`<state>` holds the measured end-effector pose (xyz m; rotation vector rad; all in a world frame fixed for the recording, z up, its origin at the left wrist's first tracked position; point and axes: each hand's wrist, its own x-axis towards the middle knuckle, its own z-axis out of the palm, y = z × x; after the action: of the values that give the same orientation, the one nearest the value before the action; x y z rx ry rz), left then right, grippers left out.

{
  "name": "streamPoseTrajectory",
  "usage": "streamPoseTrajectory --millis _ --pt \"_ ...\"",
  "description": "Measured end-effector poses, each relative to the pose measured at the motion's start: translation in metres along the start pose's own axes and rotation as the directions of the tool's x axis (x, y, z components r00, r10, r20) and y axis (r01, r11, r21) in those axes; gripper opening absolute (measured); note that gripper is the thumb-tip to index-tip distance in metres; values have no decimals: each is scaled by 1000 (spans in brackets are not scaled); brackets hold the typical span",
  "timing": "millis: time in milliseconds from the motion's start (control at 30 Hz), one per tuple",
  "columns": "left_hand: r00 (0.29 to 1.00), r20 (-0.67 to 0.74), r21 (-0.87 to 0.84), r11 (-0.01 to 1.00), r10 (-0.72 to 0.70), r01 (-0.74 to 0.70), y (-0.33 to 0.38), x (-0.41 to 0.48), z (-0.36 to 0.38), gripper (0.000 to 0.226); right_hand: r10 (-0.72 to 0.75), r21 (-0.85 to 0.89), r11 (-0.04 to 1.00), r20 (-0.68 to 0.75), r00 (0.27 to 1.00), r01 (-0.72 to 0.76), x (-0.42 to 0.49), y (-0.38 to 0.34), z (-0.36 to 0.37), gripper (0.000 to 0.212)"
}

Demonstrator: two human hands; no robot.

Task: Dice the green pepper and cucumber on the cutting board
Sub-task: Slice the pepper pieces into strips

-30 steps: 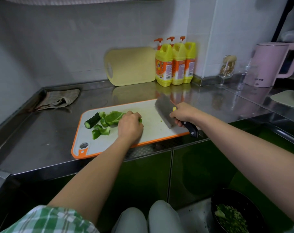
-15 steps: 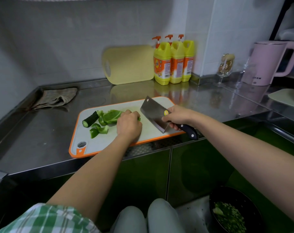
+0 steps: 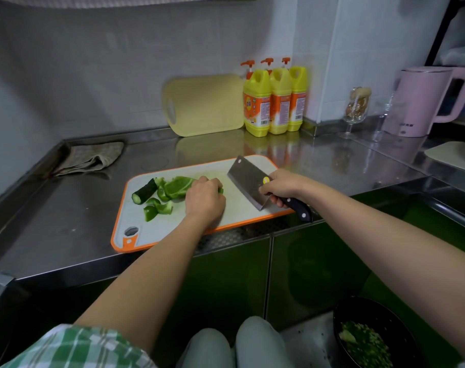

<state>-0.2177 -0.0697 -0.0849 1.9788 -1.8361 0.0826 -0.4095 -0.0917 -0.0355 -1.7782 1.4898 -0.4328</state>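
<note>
Pinning the green pepper (image 3: 177, 185) to the cutting board (image 3: 173, 229), the left hand (image 3: 204, 197) curls over it, likely steadying it for slicing, while the right hand (image 3: 279, 185) grips the cleaver (image 3: 248, 181) just beside, and the cucumber (image 3: 144, 191) stub lies at the pepper's left.

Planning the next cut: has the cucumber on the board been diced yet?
No, the cucumber lies as one uncut stub at the left end of the cutting board, beside the pepper pieces.

Labels on the 3 yellow bottles (image 3: 279, 102) and print on the pink kettle (image 3: 422, 102) are unreadable.
</note>
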Motion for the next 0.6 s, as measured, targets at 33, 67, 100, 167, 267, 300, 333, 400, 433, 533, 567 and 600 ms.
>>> streamPoseTrajectory --millis 33,67,100,167,267,300,333,400,433,533,567,600 --pt "1000 1 2 1000 -1 1 0 0 0 34 21 -6 1000 -40 999 -21 2 2 -3 21" --pt "1000 0 12 1000 -4 4 0 0 0 34 39 -16 999 -79 996 -40 3 3 -7 19" --pt "1000 -12 32 999 -1 1 1 1 0 34 51 -23 998 -114 992 -54 4 4 -11 18" --pt "996 -85 48 999 14 -10 4 4 -1 33 40 -17 999 -161 986 -43 3 3 -15 19" --pt "978 -208 -150 987 32 -64 19 13 -5 25 -53 -40 998 -235 970 45 1 -10 -12 26" --pt "984 -177 -307 950 -3 -52 28 16 -8 26 -91 -85 994 -263 961 71 0 -15 -10 25" --pt "997 -68 -493 870 -46 6 38 19 -14 31 -127 -160 984 -293 948 82 -1 -20 -8 24" --pt "962 264 -784 567 -63 252 62 24 -24 47 -188 -329 942 -343 920 70 -3 -27 -3 24" --pt "925 378 -822 444 -42 356 70 27 -26 51 -216 -382 921 -345 914 74 -4 -27 0 27" --pt "914 403 -826 408 -56 389 82 38 -23 41 -298 -443 884 -281 912 152 -7 -21 6 31" --pt "925 371 -816 445 -83 368 83 40 -20 33 -317 -448 875 -243 917 184 -7 -16 6 31" --pt "932 345 -808 470 -113 356 82 41 -17 26 -336 -448 866 -198 921 220 -8 -13 5 31"
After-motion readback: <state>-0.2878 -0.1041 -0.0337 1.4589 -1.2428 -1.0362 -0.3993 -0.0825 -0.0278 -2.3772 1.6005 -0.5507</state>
